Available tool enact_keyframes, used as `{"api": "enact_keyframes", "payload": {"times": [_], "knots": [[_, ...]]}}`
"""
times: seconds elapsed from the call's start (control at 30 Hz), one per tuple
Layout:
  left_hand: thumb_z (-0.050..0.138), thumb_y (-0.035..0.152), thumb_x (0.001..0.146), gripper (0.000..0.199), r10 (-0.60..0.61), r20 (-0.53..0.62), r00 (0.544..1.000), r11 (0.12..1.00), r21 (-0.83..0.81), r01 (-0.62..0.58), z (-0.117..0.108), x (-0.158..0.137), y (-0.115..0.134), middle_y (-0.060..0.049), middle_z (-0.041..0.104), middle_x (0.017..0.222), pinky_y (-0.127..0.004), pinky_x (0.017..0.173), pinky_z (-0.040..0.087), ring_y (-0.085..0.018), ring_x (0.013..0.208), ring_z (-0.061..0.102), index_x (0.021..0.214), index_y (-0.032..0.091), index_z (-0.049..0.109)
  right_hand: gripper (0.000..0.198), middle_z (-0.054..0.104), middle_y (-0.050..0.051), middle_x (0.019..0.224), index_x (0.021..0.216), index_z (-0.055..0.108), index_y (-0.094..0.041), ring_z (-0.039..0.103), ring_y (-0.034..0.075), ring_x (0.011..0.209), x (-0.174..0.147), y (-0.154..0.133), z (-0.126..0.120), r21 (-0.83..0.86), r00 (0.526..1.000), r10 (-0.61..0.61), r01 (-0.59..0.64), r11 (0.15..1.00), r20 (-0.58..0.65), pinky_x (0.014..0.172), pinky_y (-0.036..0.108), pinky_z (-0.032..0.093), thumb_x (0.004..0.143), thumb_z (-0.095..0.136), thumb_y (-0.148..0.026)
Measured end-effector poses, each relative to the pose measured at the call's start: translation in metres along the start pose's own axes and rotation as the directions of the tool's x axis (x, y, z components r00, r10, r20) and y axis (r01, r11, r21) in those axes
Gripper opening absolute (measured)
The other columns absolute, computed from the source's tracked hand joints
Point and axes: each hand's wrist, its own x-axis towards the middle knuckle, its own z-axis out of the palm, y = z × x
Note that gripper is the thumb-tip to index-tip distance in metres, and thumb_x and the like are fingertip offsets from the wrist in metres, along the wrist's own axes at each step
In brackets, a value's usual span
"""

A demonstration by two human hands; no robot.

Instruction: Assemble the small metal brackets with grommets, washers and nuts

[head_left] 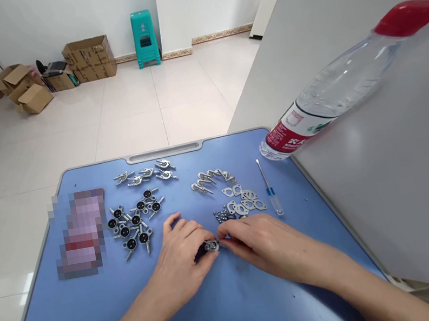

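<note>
Between thumb and forefinger, my left hand (186,253) grips a small metal fitting (211,245) just above the blue table. My right hand (258,235) is closed in a pinch at the fitting's right side; what its fingertips hold is hidden. Right behind that hand lie small dark screws (223,215) and flat oval metal plates (248,198). Farther back sit several round-headed metal pins (211,177). Fittings with black round centres (136,220) are spread left of my left hand, and silver fittings (146,173) lie near the far edge.
A screwdriver (269,189) with a clear and blue handle lies at the right. Beyond it a large red-capped water bottle (333,86) stands near the grey panel (394,152). A blurred-out flat object (82,232) is at the left. Cardboard boxes (90,61) and a teal stool (144,38) stand by the wall.
</note>
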Motion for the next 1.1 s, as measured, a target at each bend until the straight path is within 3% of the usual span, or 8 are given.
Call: {"api": "enact_keyframes", "payload": {"times": [0.3,0.5,0.77,0.9,1.1], "knots": [[0.057,0.012,0.088,0.013,0.079,-0.042,0.996,0.997,0.020,-0.078,-0.001,-0.002,0.003,0.004,0.064,0.083,-0.047,0.108,0.022,-0.014,0.080,0.056,0.093,0.023,0.061,0.011,0.063,0.000,0.069,0.088,0.056,-0.019,0.056,0.013,0.057,-0.005,0.013,-0.011,0.008,0.993,0.122,-0.122,0.993,0.001,0.053,0.025,0.031,0.094,0.047,-0.017],[0.054,0.009,0.089,0.012,0.214,-0.144,0.966,0.969,0.155,-0.192,0.006,-0.001,0.006,0.002,0.067,0.083,-0.046,0.105,0.028,-0.014,0.079,0.057,0.090,0.019,0.061,0.017,0.060,-0.001,0.064,0.083,0.056,-0.018,0.052,0.013,0.053,-0.006,0.015,-0.011,-0.028,0.990,0.138,-0.138,0.990,0.020,0.051,0.025,0.029,0.095,0.043,-0.019],[0.051,0.006,0.090,0.015,0.295,-0.161,0.942,0.933,0.260,-0.248,0.008,-0.002,0.005,0.001,0.069,0.083,-0.042,0.104,0.032,-0.013,0.077,0.059,0.094,0.017,0.060,0.016,0.062,0.000,0.067,0.089,0.057,-0.018,0.054,0.014,0.055,-0.008,0.016,-0.009,-0.022,0.989,0.126,-0.125,0.992,0.076,0.051,0.027,0.030,0.096,0.043,-0.020],[0.049,0.008,0.092,0.015,0.260,-0.160,0.952,0.948,0.231,-0.220,0.008,-0.002,0.004,0.002,0.067,0.082,-0.042,0.103,0.034,-0.013,0.076,0.058,0.092,0.018,0.061,0.016,0.061,0.000,0.067,0.089,0.056,-0.018,0.053,0.014,0.054,-0.008,0.015,-0.008,-0.015,0.991,0.103,-0.102,0.995,0.083,0.052,0.027,0.029,0.097,0.042,-0.019],[0.050,0.008,0.089,0.015,0.098,-0.127,0.987,0.994,0.068,-0.090,0.006,-0.002,0.003,0.003,0.064,0.080,-0.047,0.104,0.029,-0.014,0.075,0.056,0.090,0.020,0.059,0.016,0.061,-0.001,0.067,0.090,0.057,-0.019,0.054,0.014,0.056,-0.007,0.010,-0.005,0.011,0.988,0.104,-0.106,0.994,0.115,0.054,0.027,0.031,0.097,0.042,-0.019]]}}
